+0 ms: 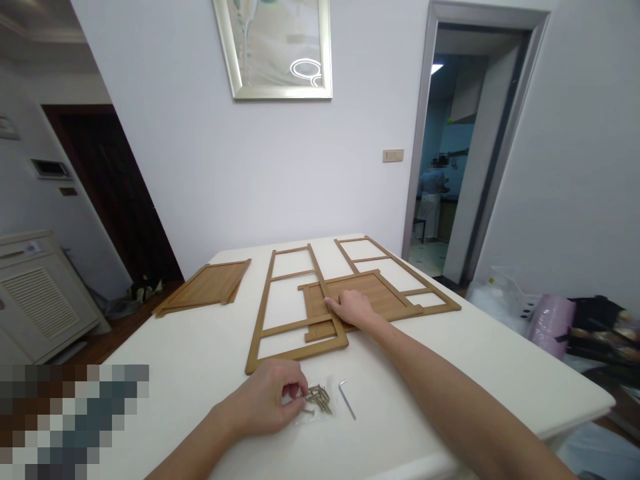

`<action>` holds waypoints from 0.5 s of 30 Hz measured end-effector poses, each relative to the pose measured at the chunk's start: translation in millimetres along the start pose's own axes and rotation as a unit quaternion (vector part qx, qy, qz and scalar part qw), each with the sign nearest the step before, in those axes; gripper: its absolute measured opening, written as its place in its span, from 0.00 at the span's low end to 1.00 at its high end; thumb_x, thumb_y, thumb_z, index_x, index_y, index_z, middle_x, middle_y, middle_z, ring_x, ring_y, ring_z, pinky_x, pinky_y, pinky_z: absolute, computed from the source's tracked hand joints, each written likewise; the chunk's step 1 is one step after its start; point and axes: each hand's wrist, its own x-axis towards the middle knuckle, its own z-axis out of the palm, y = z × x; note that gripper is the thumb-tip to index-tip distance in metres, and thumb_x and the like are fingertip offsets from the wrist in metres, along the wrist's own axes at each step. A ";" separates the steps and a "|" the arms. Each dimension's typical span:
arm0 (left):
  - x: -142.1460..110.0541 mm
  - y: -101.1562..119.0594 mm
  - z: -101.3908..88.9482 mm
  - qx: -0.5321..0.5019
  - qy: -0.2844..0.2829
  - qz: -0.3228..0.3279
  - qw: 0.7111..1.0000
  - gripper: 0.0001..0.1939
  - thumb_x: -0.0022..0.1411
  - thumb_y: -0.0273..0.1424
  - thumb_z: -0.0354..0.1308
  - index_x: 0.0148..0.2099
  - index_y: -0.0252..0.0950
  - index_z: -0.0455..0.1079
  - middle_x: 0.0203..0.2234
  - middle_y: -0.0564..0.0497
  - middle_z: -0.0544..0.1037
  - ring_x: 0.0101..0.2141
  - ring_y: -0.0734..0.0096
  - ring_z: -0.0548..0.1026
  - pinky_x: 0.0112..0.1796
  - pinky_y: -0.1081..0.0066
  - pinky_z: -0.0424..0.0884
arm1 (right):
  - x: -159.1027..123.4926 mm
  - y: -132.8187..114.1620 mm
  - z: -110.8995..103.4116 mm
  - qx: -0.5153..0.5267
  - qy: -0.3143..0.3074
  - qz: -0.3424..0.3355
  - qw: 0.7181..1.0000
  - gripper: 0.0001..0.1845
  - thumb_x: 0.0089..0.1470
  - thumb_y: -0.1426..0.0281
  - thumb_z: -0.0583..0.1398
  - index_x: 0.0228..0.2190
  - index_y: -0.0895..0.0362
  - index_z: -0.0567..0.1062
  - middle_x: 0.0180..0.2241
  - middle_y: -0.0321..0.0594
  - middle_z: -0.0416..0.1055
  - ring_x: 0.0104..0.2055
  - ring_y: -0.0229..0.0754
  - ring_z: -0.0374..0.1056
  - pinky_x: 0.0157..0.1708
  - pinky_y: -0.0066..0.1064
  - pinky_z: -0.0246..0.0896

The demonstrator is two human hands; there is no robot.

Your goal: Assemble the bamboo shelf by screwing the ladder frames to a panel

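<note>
Picking at the metal bolts point(321, 397) on their clear plastic bag point(327, 416) seems to be the step in hand, and it should go best with a light fingertip pinch, one bolt at a time, so that the rest don't scatter over the white bench point(200, 380). The left hand point(274, 398) is curled, thumb and fingers nearly meeting at the bag's left edge; whether a bolt is pinched there I cannot tell. The bolts lie just to the right of those fingertips, with the hex key point(347, 400) beyond, beside the bag.

The right hand point(355, 309) lies over the right rail of the near wooden frame point(254, 341), thumb on the rail; its other fingers are hidden, so I can't say if it grips or merely rests. Light pressure would suit, since the rail overlaps the wooden panel point(373, 293) just under that hand and could rock.
</note>
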 end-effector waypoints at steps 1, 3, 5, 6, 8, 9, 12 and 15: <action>0.2 -0.1 0.2 -0.002 0.000 0.000 1.000 0.09 0.50 0.23 0.56 0.33 0.38 0.75 0.26 0.53 0.74 0.27 0.74 0.70 0.30 0.76 0.64 | -0.7 -0.2 0.4 -0.004 -0.001 -0.003 1.000 0.34 0.59 0.45 0.47 0.34 0.60 0.78 0.38 0.55 0.77 0.42 0.53 0.72 0.39 0.36 0.61; 0.6 -0.2 0.4 -0.004 0.000 0.001 1.000 0.08 0.51 0.23 0.55 0.33 0.38 0.75 0.26 0.53 0.74 0.27 0.74 0.70 0.30 0.76 0.64 | -1.7 -0.3 1.1 -0.010 -0.002 -0.007 1.000 0.34 0.59 0.45 0.46 0.35 0.60 0.78 0.39 0.54 0.77 0.42 0.53 0.72 0.39 0.36 0.61; 0.8 -0.2 0.5 -0.003 0.005 0.000 1.000 0.08 0.52 0.24 0.56 0.33 0.38 0.75 0.26 0.53 0.74 0.28 0.74 0.70 0.31 0.76 0.64 | -2.2 -0.3 1.3 -0.015 -0.005 -0.009 1.000 0.34 0.60 0.45 0.45 0.37 0.59 0.78 0.40 0.54 0.76 0.43 0.53 0.72 0.39 0.36 0.61; 0.8 -0.1 0.5 -0.004 0.008 0.000 1.000 0.08 0.52 0.24 0.56 0.33 0.38 0.75 0.26 0.54 0.74 0.28 0.74 0.70 0.31 0.76 0.64 | -2.3 -0.3 1.4 -0.016 -0.007 -0.010 1.000 0.34 0.60 0.45 0.45 0.37 0.59 0.77 0.40 0.54 0.76 0.43 0.53 0.72 0.40 0.36 0.61; 0.8 0.1 0.8 -0.006 0.013 0.001 1.000 0.08 0.52 0.23 0.57 0.33 0.38 0.75 0.26 0.54 0.73 0.27 0.75 0.70 0.31 0.76 0.64 | -2.4 -0.3 1.4 -0.019 -0.009 -0.011 1.000 0.34 0.60 0.45 0.45 0.38 0.59 0.77 0.41 0.54 0.76 0.44 0.52 0.71 0.41 0.36 0.60; 0.8 0.2 1.0 -0.008 0.013 0.003 1.000 0.08 0.52 0.23 0.57 0.33 0.38 0.75 0.26 0.54 0.73 0.27 0.75 0.70 0.31 0.76 0.64 | -2.5 -0.3 1.4 -0.020 -0.010 -0.012 1.000 0.34 0.60 0.45 0.45 0.39 0.59 0.77 0.41 0.54 0.76 0.44 0.52 0.71 0.41 0.35 0.60; 1.3 0.7 2.3 -0.014 0.010 0.009 1.000 0.06 0.54 0.26 0.59 0.34 0.39 0.76 0.27 0.53 0.73 0.28 0.74 0.70 0.30 0.75 0.63 | -2.6 -0.2 1.8 -0.023 -0.009 -0.015 1.000 0.35 0.60 0.45 0.44 0.39 0.59 0.77 0.41 0.54 0.76 0.44 0.52 0.71 0.41 0.35 0.60; 2.7 1.4 5.1 -0.024 0.008 0.013 1.000 0.08 0.55 0.30 0.62 0.39 0.43 0.78 0.30 0.53 0.74 0.30 0.73 0.70 0.31 0.75 0.63 | -2.8 0.0 2.8 -0.025 -0.007 -0.017 1.000 0.34 0.60 0.45 0.44 0.39 0.59 0.77 0.40 0.53 0.76 0.44 0.52 0.71 0.40 0.36 0.60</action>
